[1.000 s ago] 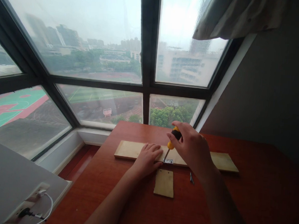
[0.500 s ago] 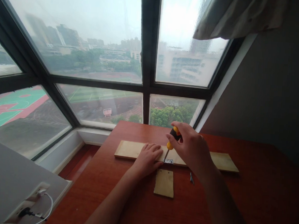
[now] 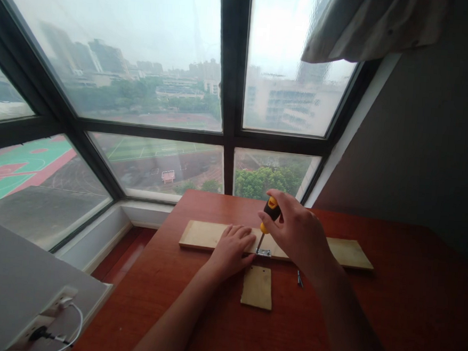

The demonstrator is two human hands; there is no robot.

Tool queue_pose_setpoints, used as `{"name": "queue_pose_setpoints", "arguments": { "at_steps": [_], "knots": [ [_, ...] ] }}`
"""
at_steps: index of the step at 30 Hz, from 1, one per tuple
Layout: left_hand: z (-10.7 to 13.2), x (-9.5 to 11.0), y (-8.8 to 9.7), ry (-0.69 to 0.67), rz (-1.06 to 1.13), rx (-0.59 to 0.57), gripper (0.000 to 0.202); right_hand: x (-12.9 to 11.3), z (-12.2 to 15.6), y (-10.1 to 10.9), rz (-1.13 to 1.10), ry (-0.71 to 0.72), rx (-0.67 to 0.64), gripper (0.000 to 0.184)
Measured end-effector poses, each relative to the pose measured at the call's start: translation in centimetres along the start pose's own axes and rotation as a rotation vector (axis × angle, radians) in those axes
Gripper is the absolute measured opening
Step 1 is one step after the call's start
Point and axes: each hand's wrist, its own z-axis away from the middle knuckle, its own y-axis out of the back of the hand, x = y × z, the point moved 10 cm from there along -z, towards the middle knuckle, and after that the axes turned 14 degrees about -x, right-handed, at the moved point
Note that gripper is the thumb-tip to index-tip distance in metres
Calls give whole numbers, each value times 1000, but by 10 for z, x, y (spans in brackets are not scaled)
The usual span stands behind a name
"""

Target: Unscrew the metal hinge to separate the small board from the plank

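Screwdriver [image 3: 271,209]: its yellow-and-black handle has swung slightly left since a second ago, so the shaft leans less, while the tip stays at the metal fitting; I read that as a driver being worked in place, the job still partway.
Tabletop [image 3: 254,337]: reddish-brown, faintly glossy, bearing everything being handled.
Small board [image 3: 257,288]: a thin, pale rectangle lying flat, apart from the plank, two dark holes near its far edge (one side looks rough-cut).
Screws [image 3: 299,279]: a little cluster lying loose to the right of the small board, too small to count from where I stand.
Left hand [image 3: 232,247]: spread flat over the plank, fingers close together, gripping nothing, the thumb near the fitting.
Right hand [image 3: 297,217]: clamped round the screwdriver's handle.
Metal fitting [image 3: 264,253]: shiny, on the plank's near edge, just right of the left thumb; perhaps a hinge.
Plank [image 3: 202,235]: long, pale, flat, crossing the table beneath both hands; its middle is partly hidden.
Windows [image 3: 152,84]: dark-framed, beyond the table, with misty buildings outside.
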Motion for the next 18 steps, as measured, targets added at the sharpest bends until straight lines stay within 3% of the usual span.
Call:
{"name": "queue_pose_setpoints", "arguments": {
  "at_steps": [9,13,18],
  "knots": [
    [4,3,5,-32,54,-18,43,-4,1,-3,-88,70,-22,48],
    [5,4,8,-48,88,-15,46,-5,1,1,-72,71,17,38],
    [4,-2,4,-27,112,-23,31,0,0,3,-67,71,48,31]
  ]
}}
